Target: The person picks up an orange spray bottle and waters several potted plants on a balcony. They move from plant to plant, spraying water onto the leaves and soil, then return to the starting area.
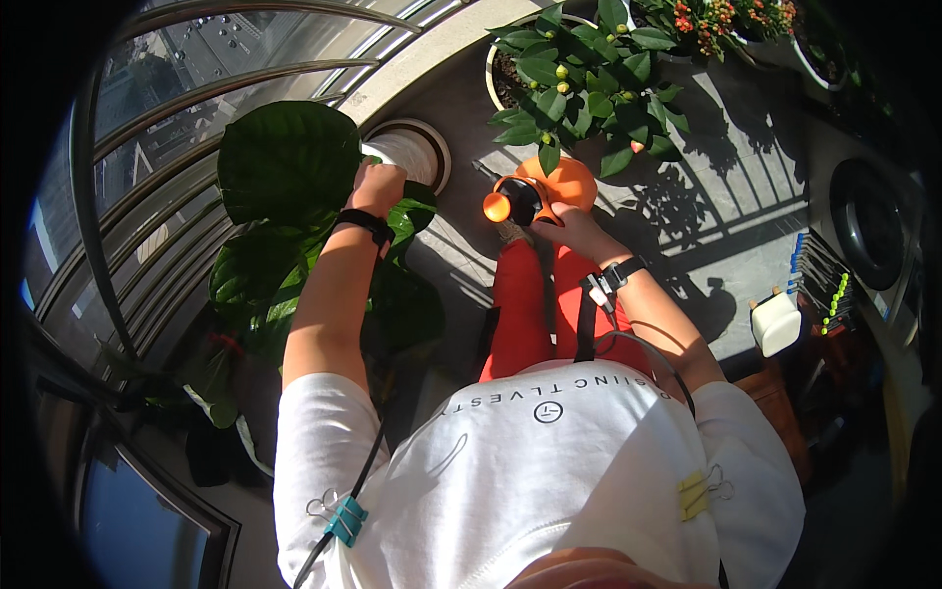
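My right hand (pixel 567 228) is wrapped round the handle of an orange and black pump spray bottle (pixel 571 183), held above my knees. Its dark nozzle points toward the far left, and a round orange knob faces up. My left hand (pixel 378 185) is closed in a fist beside a large dark green leaf (pixel 285 157) of a broad-leaved plant; whatever the fingers hold is hidden. Just beyond that fist stands a round white pot (pixel 410 155). A leafy potted shrub with buds (pixel 594 88) grows beyond the bottle.
A curved metal railing (pixel 235 83) runs along the left side, with a street far below. Red and orange flowers (pixel 726 25) stand at the far right. Nearer on the right are a white square-topped object (pixel 775 324), a blue-and-black rack (pixel 819 275) and a dark round object (pixel 868 224).
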A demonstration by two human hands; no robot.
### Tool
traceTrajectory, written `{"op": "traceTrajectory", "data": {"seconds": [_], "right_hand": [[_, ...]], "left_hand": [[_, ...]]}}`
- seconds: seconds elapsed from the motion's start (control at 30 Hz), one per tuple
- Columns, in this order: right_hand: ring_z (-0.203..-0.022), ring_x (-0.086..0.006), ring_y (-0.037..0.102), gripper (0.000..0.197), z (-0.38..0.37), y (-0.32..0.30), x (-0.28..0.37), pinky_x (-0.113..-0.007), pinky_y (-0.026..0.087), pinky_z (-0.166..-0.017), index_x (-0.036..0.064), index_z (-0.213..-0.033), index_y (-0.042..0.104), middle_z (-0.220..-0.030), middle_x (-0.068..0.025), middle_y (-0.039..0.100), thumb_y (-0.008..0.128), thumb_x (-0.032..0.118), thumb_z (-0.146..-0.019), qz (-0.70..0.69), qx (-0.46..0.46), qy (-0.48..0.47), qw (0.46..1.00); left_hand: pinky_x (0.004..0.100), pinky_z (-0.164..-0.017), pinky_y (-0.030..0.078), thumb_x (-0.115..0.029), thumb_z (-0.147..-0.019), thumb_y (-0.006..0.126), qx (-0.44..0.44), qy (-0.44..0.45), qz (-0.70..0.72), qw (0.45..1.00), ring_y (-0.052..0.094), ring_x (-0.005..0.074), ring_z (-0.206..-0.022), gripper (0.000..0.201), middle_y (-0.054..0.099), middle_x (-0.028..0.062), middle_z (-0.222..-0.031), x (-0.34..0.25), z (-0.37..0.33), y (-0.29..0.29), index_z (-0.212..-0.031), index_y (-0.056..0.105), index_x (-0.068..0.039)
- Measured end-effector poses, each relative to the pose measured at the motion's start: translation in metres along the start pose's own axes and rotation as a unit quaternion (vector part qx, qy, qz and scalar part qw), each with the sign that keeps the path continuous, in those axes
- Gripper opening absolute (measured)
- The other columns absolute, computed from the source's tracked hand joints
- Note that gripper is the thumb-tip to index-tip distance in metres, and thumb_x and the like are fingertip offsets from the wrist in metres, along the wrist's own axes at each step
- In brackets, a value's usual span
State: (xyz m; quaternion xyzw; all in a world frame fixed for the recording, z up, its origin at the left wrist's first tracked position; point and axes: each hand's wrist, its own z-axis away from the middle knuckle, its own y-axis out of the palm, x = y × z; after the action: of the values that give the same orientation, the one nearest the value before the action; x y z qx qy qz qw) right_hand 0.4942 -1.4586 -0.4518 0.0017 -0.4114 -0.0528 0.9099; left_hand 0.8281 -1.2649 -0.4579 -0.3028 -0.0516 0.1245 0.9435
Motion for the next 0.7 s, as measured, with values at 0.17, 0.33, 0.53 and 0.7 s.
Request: {"op": "traceTrajectory", "data": {"seconds": [0.17, 0.33, 0.53, 0.7], "right_hand": [[-0.086, -0.0254, 0.063, 0.052, -0.032, 0.013, 0.021, -0.035, 0.048, -0.078, 0.0002, -0.101, 0.058, -0.091, -0.015, 0.064, 0.061, 0.05, -0.087, 0.044, 0.032, 0.026, 0.998], [-0.094, -0.0284, 0.06, 0.054, -0.076, 0.034, 0.043, -0.038, 0.044, -0.082, 0.0, -0.102, 0.056, -0.096, -0.0169, 0.063, 0.054, 0.052, -0.09, 0.058, 0.133, 0.001, 0.989], [-0.088, -0.0322, 0.062, 0.049, -0.137, 0.074, 0.062, -0.041, 0.045, -0.079, -0.0049, -0.099, 0.06, -0.09, -0.0202, 0.065, 0.052, 0.043, -0.09, 0.14, 0.17, -0.046, 0.974], [-0.087, -0.0364, 0.065, 0.051, -0.159, 0.089, 0.069, -0.042, 0.048, -0.079, -0.0054, -0.095, 0.066, -0.09, -0.023, 0.067, 0.052, 0.043, -0.087, 0.151, 0.154, -0.064, 0.974]], "left_hand": [[0.0463, -0.105, 0.036, -0.01, -0.078, 0.055, 0.018, -0.033, -0.013, 0.999, 0.068, 0.0264, -0.094, 0.018, 0.071, 0.0067, -0.088, 0.002, 0.043, 0.007, -0.085, 0.07, -0.017], [0.0527, -0.104, 0.036, -0.011, -0.081, 0.054, 0.006, -0.085, -0.008, 0.996, 0.068, 0.0276, -0.092, 0.018, 0.071, 0.0077, -0.089, -0.008, 0.067, 0.01, -0.086, 0.071, -0.014], [0.0564, -0.104, 0.035, -0.011, -0.082, 0.053, 0.009, -0.118, 0.037, 0.992, 0.066, 0.0276, -0.098, 0.018, 0.07, 0.0077, -0.092, -0.011, 0.079, 0.011, -0.088, 0.07, -0.014], [0.0581, -0.107, 0.031, -0.01, -0.083, 0.053, 0.026, -0.141, 0.064, 0.988, 0.065, 0.0282, -0.099, 0.018, 0.069, 0.0071, -0.094, -0.003, 0.084, 0.015, -0.088, 0.069, -0.014]]}}
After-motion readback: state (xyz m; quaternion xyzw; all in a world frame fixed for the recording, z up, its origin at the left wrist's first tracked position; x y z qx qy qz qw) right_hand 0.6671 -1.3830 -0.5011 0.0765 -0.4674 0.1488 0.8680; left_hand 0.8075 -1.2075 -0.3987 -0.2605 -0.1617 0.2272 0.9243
